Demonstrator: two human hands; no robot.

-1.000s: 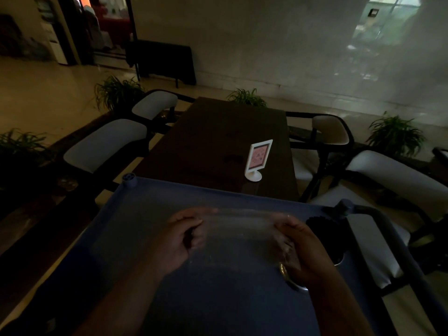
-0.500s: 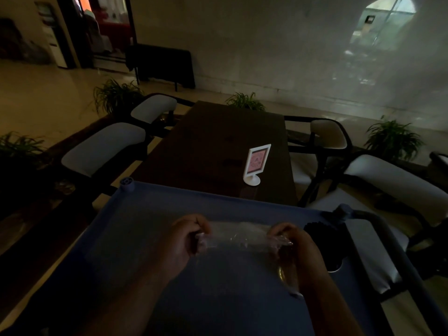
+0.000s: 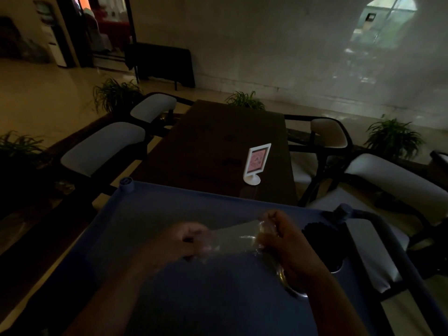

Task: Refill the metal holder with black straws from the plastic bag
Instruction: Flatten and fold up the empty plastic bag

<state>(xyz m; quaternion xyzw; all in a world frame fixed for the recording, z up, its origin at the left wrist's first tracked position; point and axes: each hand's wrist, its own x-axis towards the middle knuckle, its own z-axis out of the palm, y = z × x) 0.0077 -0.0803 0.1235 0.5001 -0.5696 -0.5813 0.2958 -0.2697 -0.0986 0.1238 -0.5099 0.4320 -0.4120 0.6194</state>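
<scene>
A clear plastic bag (image 3: pixel 236 238) is stretched between my two hands above the blue cart top (image 3: pixel 155 214). My left hand (image 3: pixel 186 243) pinches its left end; this hand is blurred. My right hand (image 3: pixel 282 241) is closed on the bag's bunched right end. I see no straws inside the bag. To the right stands the metal holder (image 3: pixel 335 269), with a dense bundle of black straws (image 3: pixel 320 232) in it. Under my right wrist a round metal rim (image 3: pixel 288 286) shows in part.
The cart has a dark handle bar (image 3: pixel 388 238) on its right side and corner posts (image 3: pixel 126 185). Beyond it stands a dark wooden table (image 3: pixel 213 146) with a white sign stand (image 3: pixel 256 163). White-cushioned chairs (image 3: pixel 101 146) and potted plants (image 3: pixel 392 137) flank the table.
The bag has been pulled up and out between my hands. My right hand has risen and bunched the bag's right end; my left hand has shifted slightly down and left.
</scene>
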